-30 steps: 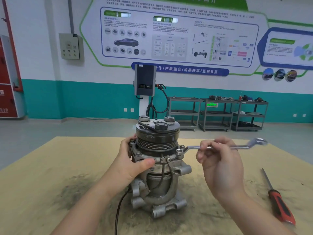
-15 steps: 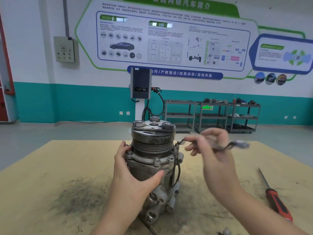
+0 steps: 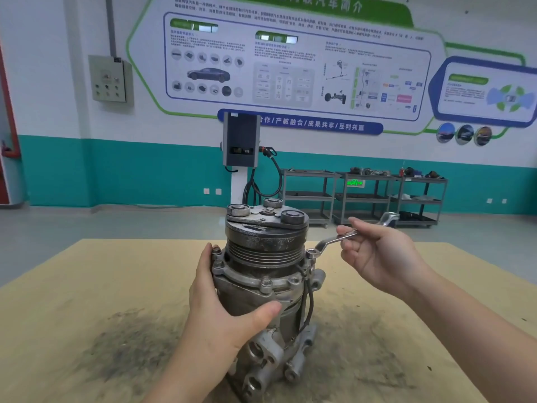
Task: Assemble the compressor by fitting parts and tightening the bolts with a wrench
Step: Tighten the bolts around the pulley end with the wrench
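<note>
A grey metal compressor [image 3: 261, 274] stands upright on the tan table [image 3: 87, 286], its grooved pulley and clutch plate on top. My left hand [image 3: 220, 309] grips its body from the left, thumb across the front. My right hand [image 3: 377, 251] holds a silver ring wrench [image 3: 334, 239] by the shaft, to the right of the pulley. The wrench's ring end sits on a bolt [image 3: 311, 253] on the flange's right side. Other flange bolts show at the front [image 3: 266, 282] and left [image 3: 216, 253].
A black cable [image 3: 308, 298] runs down the compressor's right side. A dark grease smear [image 3: 125, 341] covers the table at front left. Beyond the table stand a charging post [image 3: 241, 141] and metal shelf carts [image 3: 363, 196] by the wall.
The compressor has been turned under my left hand. My right hand swung the wrench toward the pulley, then back out to the right with the ring on a flange bolt. The camera moved; the screwdriver left view.
</note>
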Demonstrator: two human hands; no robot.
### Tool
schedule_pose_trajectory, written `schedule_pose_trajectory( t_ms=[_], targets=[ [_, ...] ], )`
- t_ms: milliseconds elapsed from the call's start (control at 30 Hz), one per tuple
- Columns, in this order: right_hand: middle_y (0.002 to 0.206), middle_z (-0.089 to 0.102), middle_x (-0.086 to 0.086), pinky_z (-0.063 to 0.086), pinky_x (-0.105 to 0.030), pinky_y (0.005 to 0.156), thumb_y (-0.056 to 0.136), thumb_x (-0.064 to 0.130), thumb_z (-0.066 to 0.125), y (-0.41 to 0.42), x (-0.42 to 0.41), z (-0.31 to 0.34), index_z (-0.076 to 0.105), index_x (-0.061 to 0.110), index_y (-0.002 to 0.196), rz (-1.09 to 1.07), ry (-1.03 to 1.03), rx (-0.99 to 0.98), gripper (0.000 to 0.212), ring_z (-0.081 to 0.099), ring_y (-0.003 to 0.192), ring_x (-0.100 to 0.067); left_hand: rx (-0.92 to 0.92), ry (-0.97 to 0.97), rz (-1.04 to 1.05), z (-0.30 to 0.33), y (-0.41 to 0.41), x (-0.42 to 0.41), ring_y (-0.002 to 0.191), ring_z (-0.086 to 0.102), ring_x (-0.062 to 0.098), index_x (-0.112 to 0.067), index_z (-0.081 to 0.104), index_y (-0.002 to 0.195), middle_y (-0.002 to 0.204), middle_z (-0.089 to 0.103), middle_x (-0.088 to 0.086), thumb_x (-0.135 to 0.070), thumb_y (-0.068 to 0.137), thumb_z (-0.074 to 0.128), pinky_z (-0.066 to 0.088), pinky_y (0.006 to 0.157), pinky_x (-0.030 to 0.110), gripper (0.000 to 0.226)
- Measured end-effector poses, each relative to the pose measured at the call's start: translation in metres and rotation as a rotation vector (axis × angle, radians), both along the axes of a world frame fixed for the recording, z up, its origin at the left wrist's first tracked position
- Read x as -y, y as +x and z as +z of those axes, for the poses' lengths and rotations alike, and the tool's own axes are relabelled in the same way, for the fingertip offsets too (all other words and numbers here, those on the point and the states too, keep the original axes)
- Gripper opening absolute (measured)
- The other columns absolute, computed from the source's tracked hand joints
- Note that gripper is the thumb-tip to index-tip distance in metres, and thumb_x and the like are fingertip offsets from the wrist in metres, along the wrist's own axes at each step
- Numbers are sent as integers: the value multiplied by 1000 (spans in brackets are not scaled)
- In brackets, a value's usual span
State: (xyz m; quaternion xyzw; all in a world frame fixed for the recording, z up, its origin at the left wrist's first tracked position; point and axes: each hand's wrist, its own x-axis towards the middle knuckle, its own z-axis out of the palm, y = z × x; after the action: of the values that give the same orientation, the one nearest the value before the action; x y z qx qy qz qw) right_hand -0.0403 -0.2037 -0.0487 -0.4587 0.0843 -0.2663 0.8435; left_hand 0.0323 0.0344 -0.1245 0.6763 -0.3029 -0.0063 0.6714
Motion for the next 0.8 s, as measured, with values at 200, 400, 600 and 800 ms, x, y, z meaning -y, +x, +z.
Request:
schedule_pose_trajectory(
  t_ms=[200, 400, 600, 800],
  targets=[
    [74, 65, -12, 53, -22, 52, 102, 11, 41, -1, -1, -10, 54, -4, 97, 15, -51, 50, 20, 59, 54, -16, -7, -3, -3, 5, -2, -1, 133, 40, 13, -55, 7, 145, 146, 37, -15, -71, 34, 74, 33, 115, 44, 131],
    [96, 71, -7, 57, -28, 74, 94, 41, 54, -33, -37, -43, 58, 32, 94, -336, -813, 460, 10, 71, 82, -23, -23, 29, 47, 4, -3, 3, 133, 42, 15, -55, 7, 146, 147, 36, -13, -69, 32, 73, 33, 115, 44, 132],
    [94, 67, -3, 54, -23, 75, 87, 15, 66, -24, -57, -37, 65, 14, 94, -490, -1686, 566, 7, 65, 90, -8, -3, -22, 62, -3, 6, 5, 125, 48, 1, -59, 23, 137, 133, 45, -31, -71, 35, 75, 38, 103, 25, 115],
    [83, 66, 1, 51, -24, 62, 99, 21, 46, -17, -56, -2, 54, 26, 98, -546, -1072, 607, 10, 62, 65, -15, -182, -292, 122, 0, 24, 3, 116, 58, 0, -54, 67, 106, 116, 67, -22, -80, 73, 43, 45, 103, 43, 48]
  ],
)
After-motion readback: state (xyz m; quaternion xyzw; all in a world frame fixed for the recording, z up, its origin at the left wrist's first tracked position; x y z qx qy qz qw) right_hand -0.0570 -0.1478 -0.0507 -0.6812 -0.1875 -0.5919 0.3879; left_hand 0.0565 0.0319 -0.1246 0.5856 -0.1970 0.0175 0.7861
